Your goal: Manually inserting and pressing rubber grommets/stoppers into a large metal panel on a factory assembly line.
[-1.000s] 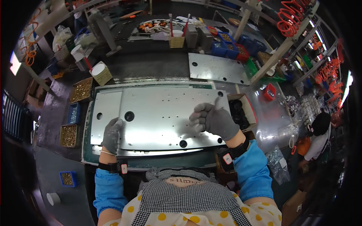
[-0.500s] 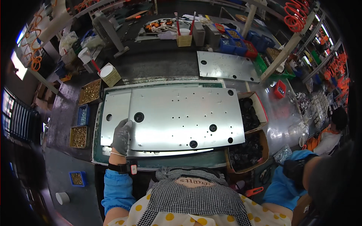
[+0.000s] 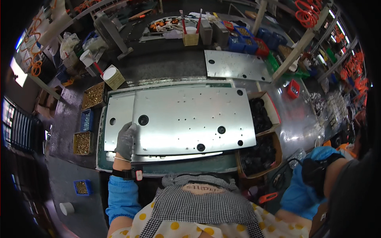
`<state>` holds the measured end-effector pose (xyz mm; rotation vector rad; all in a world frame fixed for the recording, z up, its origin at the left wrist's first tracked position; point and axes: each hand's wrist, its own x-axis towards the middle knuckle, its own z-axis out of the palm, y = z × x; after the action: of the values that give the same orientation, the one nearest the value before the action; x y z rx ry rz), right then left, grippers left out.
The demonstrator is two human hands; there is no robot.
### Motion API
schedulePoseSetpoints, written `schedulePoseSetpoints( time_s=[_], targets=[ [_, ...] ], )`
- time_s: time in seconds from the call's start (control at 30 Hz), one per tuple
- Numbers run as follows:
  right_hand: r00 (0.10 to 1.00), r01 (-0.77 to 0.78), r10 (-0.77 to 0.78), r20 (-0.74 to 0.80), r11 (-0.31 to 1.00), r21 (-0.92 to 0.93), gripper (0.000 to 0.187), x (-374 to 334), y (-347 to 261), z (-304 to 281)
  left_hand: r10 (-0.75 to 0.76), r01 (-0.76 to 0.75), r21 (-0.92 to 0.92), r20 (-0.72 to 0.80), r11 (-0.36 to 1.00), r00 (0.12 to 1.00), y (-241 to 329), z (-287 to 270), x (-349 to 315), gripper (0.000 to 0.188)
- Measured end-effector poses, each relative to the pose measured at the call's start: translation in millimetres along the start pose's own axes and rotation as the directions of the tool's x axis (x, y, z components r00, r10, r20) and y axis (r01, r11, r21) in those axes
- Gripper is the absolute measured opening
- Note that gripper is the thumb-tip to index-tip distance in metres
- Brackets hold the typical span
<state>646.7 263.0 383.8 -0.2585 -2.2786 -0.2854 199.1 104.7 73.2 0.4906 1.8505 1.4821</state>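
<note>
Fingers of our grey-gloved left hand (image 3: 126,142) touch the left edge of an upper sheet (image 3: 186,129) of silvery metal, which lies to this hand's right; we cannot tell whether they grip it or only rest there. Beneath it, a lower sheet (image 3: 118,107) sticks out on the far side of the same hand, a little to its left. Further left of that hand, a box (image 3: 92,143) of brass-coloured bits (image 3: 82,143) sits on the tabletop (image 3: 63,127). Well apart to the right, our right hand (image 3: 351,198) is dim and blurred, and we cannot tell whether it is wide, narrow or holding something. Between our two hands stands a carton (image 3: 271,108) of black parts (image 3: 260,114).
</note>
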Motion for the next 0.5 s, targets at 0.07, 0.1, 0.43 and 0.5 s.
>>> schedulePoseSetpoints(
  time_s=[0.07,0.1,0.43,0.5],
  targets=[
    [1.0,-0.005,0.005,0.002,1.0,-0.007,0.042,-1.1,0.3,-2.1,0.021,-0.021,0.001,-0.034,1.0,0.999,-0.8,0.1,-2.3,0.04],
    [1.0,-0.006,0.006,0.003,1.0,-0.013,0.042,-1.9,0.7,-2.6,0.051,-0.051,-0.028,0.006,0.998,0.999,-1.1,0.2,-3.3,0.039],
    [1.0,-0.022,0.023,0.019,0.999,-0.04,0.045,-11.0,6.9,-0.8,0.047,-0.036,-0.157,0.067,0.987,0.997,6.9,8.0,-6.5,0.035],
    [1.0,-0.022,0.023,0.015,0.999,-0.041,0.045,-10.0,7.6,-2.7,0.064,-0.064,-0.075,0.007,0.995,0.998,5.4,7.5,-5.4,0.035]
  ],
)
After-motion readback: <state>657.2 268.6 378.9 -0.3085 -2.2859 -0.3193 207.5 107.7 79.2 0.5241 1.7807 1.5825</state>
